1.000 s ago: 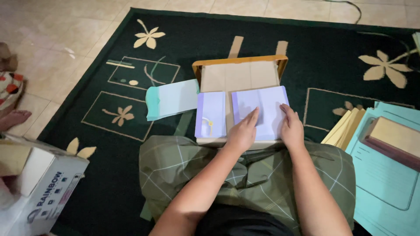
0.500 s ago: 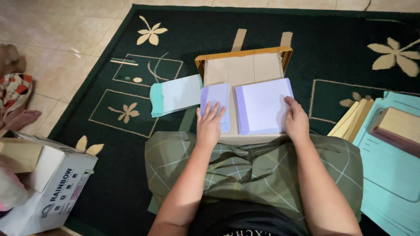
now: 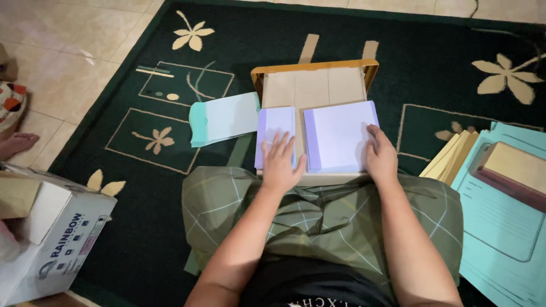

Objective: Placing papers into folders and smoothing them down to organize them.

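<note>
A dark green rug (image 3: 142,239) with cream flower patterns covers most of the floor. Beige tiles (image 3: 62,51) show along its left edge and top edge, faintly glossy.

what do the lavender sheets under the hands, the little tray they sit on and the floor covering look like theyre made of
Lavender sheets: seemingly paper, matte, thin flat edges, creased at a folded margin. Left hand presses the narrower lavender piece; right hand rests on the wider one.
Tray: probably wood, pale plank lines, glossier amber rim.
Floor covering: woven or pile carpet, likely synthetic, dark green with soft, non-reflective cream flowers.
</note>
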